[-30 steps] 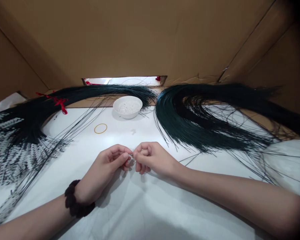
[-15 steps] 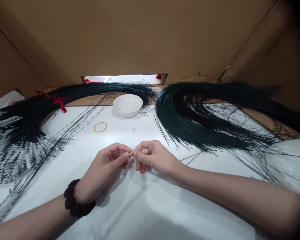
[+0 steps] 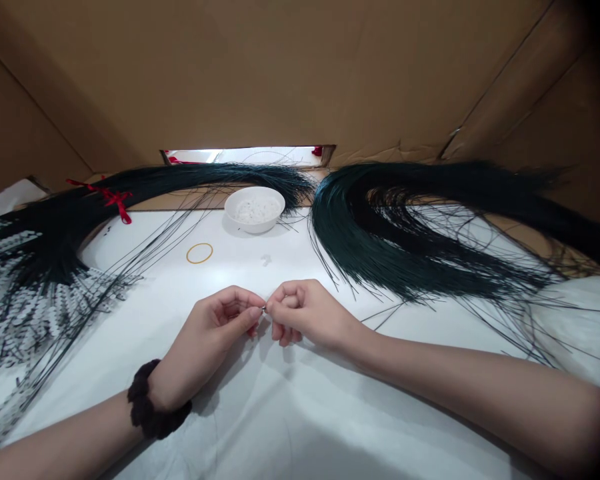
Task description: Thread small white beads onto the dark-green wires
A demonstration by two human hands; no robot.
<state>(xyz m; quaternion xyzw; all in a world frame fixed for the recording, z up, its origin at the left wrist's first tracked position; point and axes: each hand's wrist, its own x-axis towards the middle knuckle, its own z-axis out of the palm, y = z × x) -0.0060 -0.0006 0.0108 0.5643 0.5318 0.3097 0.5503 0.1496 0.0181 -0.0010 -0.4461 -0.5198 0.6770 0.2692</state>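
Note:
Fingertip to fingertip, my left hand [image 3: 220,323] and my right hand [image 3: 307,312] meet over the white tabletop [image 3: 330,400], both pinched closed. A tiny dark and pale piece [image 3: 264,308] shows between their tips, mostly covered by the fingers, so its kind cannot be made out. Just beyond the hands lie small clear pieces [image 3: 266,260]. A white bowl [image 3: 255,228] with many small whitish, translucent pieces stands further back. Thin dark wires [image 3: 387,315] run out from behind my right forearm.
At the right a thick bundle of dark green wires [image 3: 350,247] curves across the table. Another bundle [image 3: 165,179], tied with red ribbon [image 3: 114,197], lies left, its ends carrying black-and-white pieces [image 3: 10,320]. A yellow rubber band [image 3: 200,253] lies mid-left. Cardboard walls [image 3: 250,73] surround the table.
Both hands stay pinched together in nearly the same place. The tiny piece between the fingertips shows slightly differently; the whole view has shifted very slightly.

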